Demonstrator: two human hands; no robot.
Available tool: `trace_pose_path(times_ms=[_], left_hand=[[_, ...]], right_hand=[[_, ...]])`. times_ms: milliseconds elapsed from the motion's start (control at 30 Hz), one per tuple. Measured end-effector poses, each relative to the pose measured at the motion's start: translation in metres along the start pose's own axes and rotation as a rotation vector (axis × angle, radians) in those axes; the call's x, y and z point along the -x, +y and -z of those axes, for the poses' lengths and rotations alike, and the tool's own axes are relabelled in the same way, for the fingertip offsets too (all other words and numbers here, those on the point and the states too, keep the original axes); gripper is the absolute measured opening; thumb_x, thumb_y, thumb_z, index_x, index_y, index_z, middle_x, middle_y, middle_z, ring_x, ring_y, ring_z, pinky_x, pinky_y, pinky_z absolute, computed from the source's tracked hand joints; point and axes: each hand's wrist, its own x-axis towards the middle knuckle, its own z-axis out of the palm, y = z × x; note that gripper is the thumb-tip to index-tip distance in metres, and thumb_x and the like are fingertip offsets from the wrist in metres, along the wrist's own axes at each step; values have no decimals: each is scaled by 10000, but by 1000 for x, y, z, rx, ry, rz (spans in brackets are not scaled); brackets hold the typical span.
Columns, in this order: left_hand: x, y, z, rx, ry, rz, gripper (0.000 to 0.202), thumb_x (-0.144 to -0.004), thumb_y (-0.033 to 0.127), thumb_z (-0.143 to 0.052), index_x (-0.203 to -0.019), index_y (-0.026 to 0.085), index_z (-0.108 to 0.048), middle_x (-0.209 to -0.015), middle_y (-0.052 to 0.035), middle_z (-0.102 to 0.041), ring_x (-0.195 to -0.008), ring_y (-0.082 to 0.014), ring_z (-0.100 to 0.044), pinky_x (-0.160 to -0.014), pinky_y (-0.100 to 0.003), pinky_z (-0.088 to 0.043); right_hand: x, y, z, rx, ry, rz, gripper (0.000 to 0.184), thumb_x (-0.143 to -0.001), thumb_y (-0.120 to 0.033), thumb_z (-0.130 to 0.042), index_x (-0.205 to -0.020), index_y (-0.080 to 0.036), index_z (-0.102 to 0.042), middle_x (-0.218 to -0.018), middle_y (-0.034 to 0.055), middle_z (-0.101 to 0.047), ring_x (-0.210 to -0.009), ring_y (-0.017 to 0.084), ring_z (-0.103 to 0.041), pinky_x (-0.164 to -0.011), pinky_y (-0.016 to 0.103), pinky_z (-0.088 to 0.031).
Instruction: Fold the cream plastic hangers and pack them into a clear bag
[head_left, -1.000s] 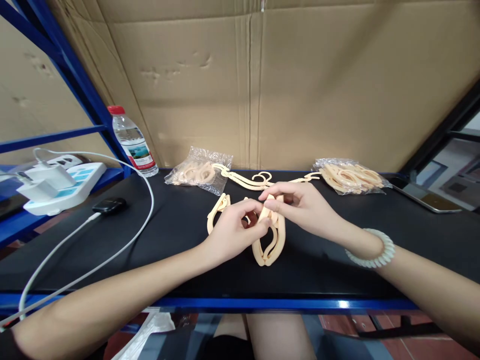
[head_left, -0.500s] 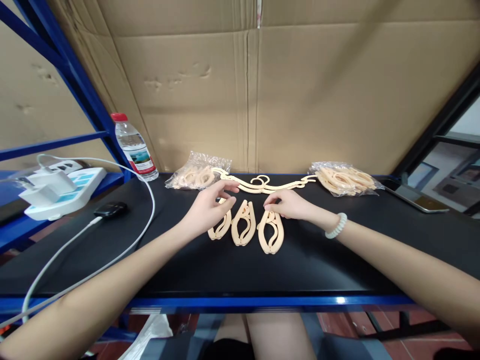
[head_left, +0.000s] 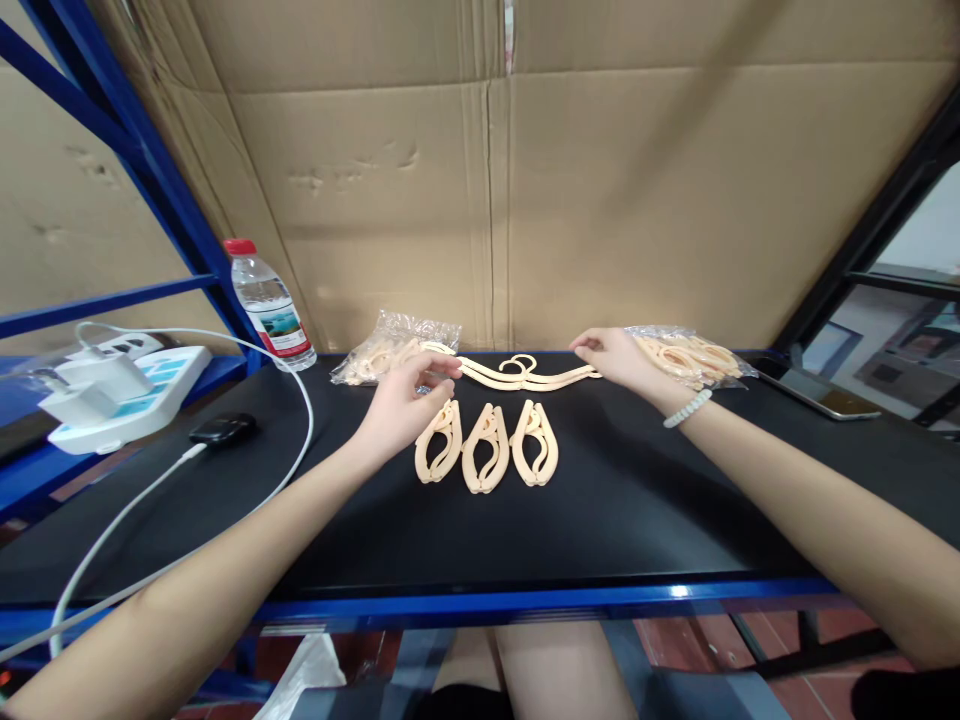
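Three folded beige travel hangers lie side by side on the black tabletop: a left one (head_left: 429, 462), a middle one (head_left: 475, 468) and a right one (head_left: 541, 462). Behind them an unfolded beige hanger (head_left: 491, 378) stretches across, its hook to the back. My left hand (head_left: 401, 405) hovers by the top of the left folded hanger, thumb and fingers apart, holding nothing. Over the right end of the unfolded hanger is my right hand (head_left: 619, 358), fingers loosely extended with nothing visible in them; it hides that end, and contact cannot be made out.
Clear plastic bags of beige hangers lie at the back left (head_left: 367, 355) and back right (head_left: 705, 358). A phone (head_left: 825, 393) rests far right. To the left are a water bottle (head_left: 274, 310), a power strip (head_left: 169, 385), a black device (head_left: 223, 428) and a white cable (head_left: 304, 440).
My right hand has left the right folded hanger and moved back and right to the unfolded hanger's end. That folded hanger now sits slightly farther back, level with the others. My left hand shifted slightly left.
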Motion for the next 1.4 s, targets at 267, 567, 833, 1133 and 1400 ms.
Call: trace_pose_path(times_ms=[267, 567, 833, 1133, 1400], left_hand=[[-18, -8, 20, 20, -122, 71, 247, -724, 349, -645, -897, 178, -687, -860, -68, -726, -684, -180, -658, -627, -329, -560], [-41, -38, 40, -89, -63, 153, 247, -718, 347, -620, -880, 171, -685, -827, -73, -727, -676, -175, -672, -604, -299, -554], [-73, -40, 31, -537, -147, 1, 177, -812, 247, -588, -921, 211, -723, -833, -51, -726, -809, -225, -672, -779, -355, -517], [-105, -42, 8, -829, -398, -91, 306, -935, 324, -571, -1199, 169, -578, -1221, -97, -596, -1030, -225, -616, -868, -434, -534], [-100, -56, -8, -892, -454, -75, 318, -934, 325, -573, -1210, 166, -570, -1219, -99, -595, -1024, -225, -619, -860, -434, -538]], right_hand=[[-5, 55, 14, 161, -5, 63, 326, -811, -59, -504, -1041, -140, -721, -1026, 106, -739, -890, 201, -679, -800, 274, -509], [0, 87, 29, 322, 6, 58, 369, -827, -55, -451, -1073, -118, -718, -1074, 144, -727, -980, 249, -673, -870, 308, -486], [0, 74, 18, 345, 33, 89, 357, -893, -137, -458, -1192, -109, -650, -1125, 152, -704, -1017, 253, -658, -887, 312, -472], [5, 71, 4, 378, -134, 128, 288, -946, -181, -500, -1202, -139, -625, -1022, 108, -724, -878, 197, -682, -821, 326, -510], [7, 67, 2, 397, -190, 135, 254, -960, -313, -538, -1147, -166, -626, -1021, 69, -700, -856, 175, -668, -803, 346, -522]])
